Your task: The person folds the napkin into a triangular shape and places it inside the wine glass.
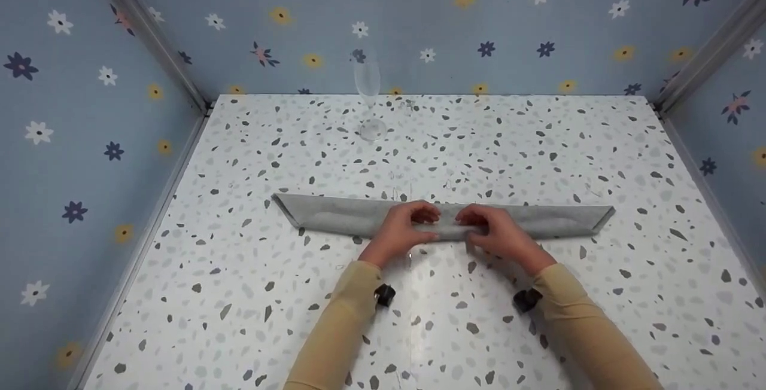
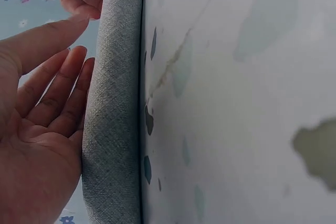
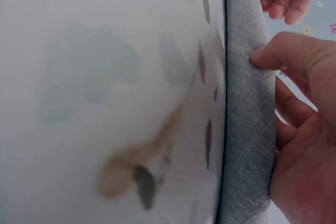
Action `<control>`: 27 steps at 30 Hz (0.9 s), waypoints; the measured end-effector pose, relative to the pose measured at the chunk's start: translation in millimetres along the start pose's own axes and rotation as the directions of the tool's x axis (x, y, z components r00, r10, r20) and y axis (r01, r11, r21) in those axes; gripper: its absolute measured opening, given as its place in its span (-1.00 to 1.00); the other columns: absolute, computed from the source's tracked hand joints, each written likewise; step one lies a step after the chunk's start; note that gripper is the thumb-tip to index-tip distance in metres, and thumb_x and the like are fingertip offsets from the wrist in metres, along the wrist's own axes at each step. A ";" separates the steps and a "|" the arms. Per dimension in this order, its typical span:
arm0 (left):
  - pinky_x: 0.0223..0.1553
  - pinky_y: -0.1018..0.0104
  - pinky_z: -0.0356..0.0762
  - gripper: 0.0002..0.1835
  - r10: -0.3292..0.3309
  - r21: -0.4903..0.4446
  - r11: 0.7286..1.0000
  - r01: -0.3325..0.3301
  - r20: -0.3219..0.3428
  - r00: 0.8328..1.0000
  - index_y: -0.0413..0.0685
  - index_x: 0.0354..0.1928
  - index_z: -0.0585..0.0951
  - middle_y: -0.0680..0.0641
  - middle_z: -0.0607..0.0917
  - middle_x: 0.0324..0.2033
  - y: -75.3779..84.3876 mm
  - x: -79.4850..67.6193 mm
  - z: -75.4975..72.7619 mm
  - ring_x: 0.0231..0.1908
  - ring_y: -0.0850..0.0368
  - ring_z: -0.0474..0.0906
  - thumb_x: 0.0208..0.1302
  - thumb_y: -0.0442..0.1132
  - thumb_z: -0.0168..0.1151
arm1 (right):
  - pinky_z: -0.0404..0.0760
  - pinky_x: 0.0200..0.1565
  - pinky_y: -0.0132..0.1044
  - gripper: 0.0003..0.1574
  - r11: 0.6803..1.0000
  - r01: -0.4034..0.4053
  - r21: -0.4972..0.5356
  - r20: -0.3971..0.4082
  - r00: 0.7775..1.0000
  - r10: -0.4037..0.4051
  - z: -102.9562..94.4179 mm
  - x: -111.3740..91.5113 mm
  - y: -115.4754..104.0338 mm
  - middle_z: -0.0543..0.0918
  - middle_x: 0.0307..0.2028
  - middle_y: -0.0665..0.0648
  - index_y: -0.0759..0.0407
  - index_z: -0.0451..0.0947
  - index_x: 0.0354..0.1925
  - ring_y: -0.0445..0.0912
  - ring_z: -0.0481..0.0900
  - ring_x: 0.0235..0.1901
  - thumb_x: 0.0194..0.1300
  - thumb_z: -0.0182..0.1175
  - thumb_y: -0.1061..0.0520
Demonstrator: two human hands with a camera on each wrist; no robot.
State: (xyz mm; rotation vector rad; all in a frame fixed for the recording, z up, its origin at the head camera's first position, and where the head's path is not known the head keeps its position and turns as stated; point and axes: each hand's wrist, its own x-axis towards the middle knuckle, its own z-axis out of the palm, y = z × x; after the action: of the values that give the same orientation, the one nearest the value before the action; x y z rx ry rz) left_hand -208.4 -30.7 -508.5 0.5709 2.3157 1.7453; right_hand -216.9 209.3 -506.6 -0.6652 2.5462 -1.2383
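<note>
A grey cloth [image 1: 341, 215], folded into a long, narrow band with slanted ends, lies across the middle of the table. Over its centre, my left hand [image 1: 404, 227] curves loosely, and in the left wrist view its thumb [image 2: 58, 38] is lifted off the fabric with the fingers behind the rolled near edge. Close beside it, my right hand [image 1: 499, 231] has its thumb [image 3: 278, 53] pressed on that rolled edge [image 3: 247, 129], its fingers bent on the far side. A small gap separates the two hands.
A clear stemmed glass [image 1: 367, 82] stands upright near the back of the white speckled table [image 1: 239, 294], left of centre. Blue flowered panels [image 1: 419, 25] rise behind and at both sides. Small black devices [image 1: 385, 295] are worn at the wrists.
</note>
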 end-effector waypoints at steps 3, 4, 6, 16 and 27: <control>0.05 0.30 0.48 -0.51 0.003 -0.011 1.000 -0.003 0.014 1.000 -0.27 0.03 0.60 -0.11 0.69 -0.10 -0.5 0.8 -1.5 -0.05 0.11 0.60 -0.02 -0.41 0.48 | 0.52 0.01 -0.18 -0.60 1.000 0.006 0.014 0.024 1.000 -0.007 -3.6 3.6 0.0 0.66 -0.18 -0.02 0.16 0.58 -0.06 -0.12 0.60 -0.10 0.09 0.27 0.39; 0.05 0.31 0.48 -0.49 0.001 -0.016 1.000 -0.001 0.019 1.000 -0.26 0.05 0.60 -0.11 0.69 -0.09 -0.9 1.2 -2.0 -0.05 0.11 0.60 -0.02 -0.40 0.49 | 0.52 0.01 -0.17 -0.61 1.000 0.007 0.020 0.029 1.000 -0.008 -4.7 4.6 0.1 0.66 -0.18 -0.01 0.16 0.58 -0.06 -0.11 0.60 -0.10 0.10 0.26 0.39; 0.04 0.31 0.49 -0.46 -0.008 -0.029 1.000 0.009 0.029 1.000 -0.25 0.08 0.59 -0.11 0.69 -0.09 -1.8 2.1 -2.8 -0.04 0.10 0.61 -0.03 -0.39 0.49 | 0.53 0.00 -0.17 -0.61 1.000 -0.006 0.031 0.037 0.999 0.004 -6.3 6.4 0.3 0.66 -0.19 0.00 0.16 0.58 -0.07 -0.11 0.60 -0.12 0.10 0.25 0.39; 0.01 0.35 0.50 -0.55 -0.035 -0.053 0.998 0.036 0.035 0.999 -0.25 0.00 0.61 -0.11 0.71 -0.15 -6.8 6.0 -2.6 -0.10 0.13 0.62 -0.02 -0.53 0.41 | 0.50 0.03 -0.12 -0.59 0.995 -0.067 0.071 0.045 0.997 0.064 -7.8 7.8 2.0 0.65 -0.16 0.00 0.11 0.58 -0.04 -0.08 0.58 -0.10 0.12 0.27 0.36; 0.02 0.33 0.49 -0.63 -0.029 -0.031 0.999 0.029 0.013 1.000 -0.26 -0.07 0.61 -0.11 0.69 -0.19 -7.9 8.3 -2.8 -0.12 0.14 0.61 0.02 -0.52 0.38 | 0.49 0.05 -0.09 -0.60 0.997 0.076 -0.002 -0.100 0.992 -0.075 -7.9 -5.2 -2.4 0.64 -0.13 0.11 0.20 0.57 -0.06 -0.02 0.57 -0.08 0.09 0.38 0.32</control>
State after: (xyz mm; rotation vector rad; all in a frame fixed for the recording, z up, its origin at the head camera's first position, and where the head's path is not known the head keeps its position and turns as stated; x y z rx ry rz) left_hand -218.5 -31.6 -514.5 0.5388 2.2734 1.7566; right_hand -214.8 216.0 -499.7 -0.7229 2.6220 -1.3301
